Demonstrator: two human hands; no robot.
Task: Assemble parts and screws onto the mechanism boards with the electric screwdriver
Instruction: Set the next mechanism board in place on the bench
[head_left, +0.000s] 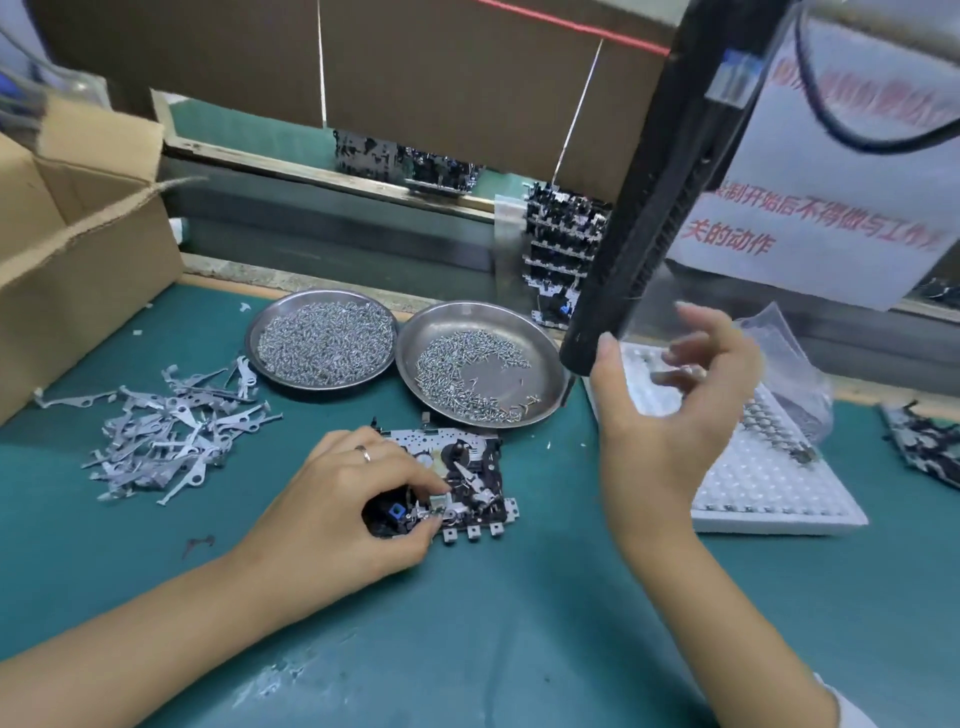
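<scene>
Steel-framed mechanism board (457, 480) lies near-centre on the worktop (519, 623), left hand (337, 499) fingers pinching a part onto it, right hand (670, 410) loosely spread, probably reaching for the hanging electric screwdriver (649, 208).

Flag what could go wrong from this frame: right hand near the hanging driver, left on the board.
1. The right hand is open beside the electric screwdriver; it could swing if knocked.
2. The left hand pinches the mechanism board by one corner only, so it may twist under the driver.
3. The screw dish sits just behind and could be bumped.
</scene>
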